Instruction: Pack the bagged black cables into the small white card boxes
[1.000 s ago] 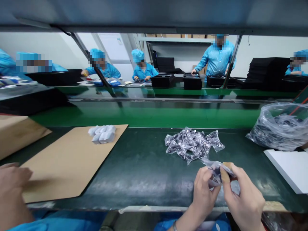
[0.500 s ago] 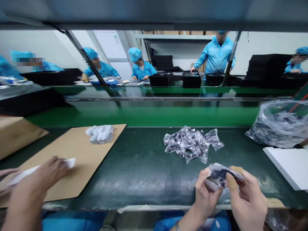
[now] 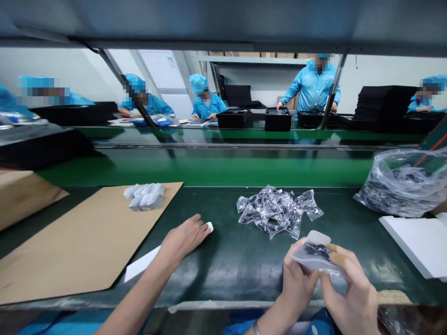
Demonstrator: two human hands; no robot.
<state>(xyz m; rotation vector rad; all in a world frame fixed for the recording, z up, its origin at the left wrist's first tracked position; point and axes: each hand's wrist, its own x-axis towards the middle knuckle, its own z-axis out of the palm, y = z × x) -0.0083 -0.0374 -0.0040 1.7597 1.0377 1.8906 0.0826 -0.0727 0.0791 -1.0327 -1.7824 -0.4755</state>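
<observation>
Both of the person's hands meet low at the near edge of the dark green bench mat [image 3: 223,260], clamped on one small clear plastic packet [image 3: 314,253] that holds something dark. The left hand [image 3: 296,284] pinches the packet's left edge; the right hand [image 3: 352,298], with tan tape wrapped around one fingertip, grips its right side from below. The packet is lifted off the mat, tilted, with a pale flap at its top edge.

Just beyond the hands lies a loose heap of similar packets [image 3: 277,211]. Farther to the right of the right hand sits a large clear bag [image 3: 405,184] full of dark parts, and nearer, a white sheet [image 3: 419,244].

To the left of the left hand, a co-worker's hand [image 3: 183,237] reaches across the mat, pressing on a white strip [image 3: 143,263]. Beyond it lies a brown cardboard sheet [image 3: 87,242] with a small bundle of white pieces [image 3: 145,195] on it.

Risks, as judgements: the film looks thin and slick, so an uneven pull between the two hands could tear the packet or let its contents drop off the near edge of the bench, which lies right under the wrists. The taped fingertip may dull the feel of the grip. The co-worker's arm comes near the left hand, so a sideways move could bump it. A careless sweep forward could scatter the heap.
</observation>
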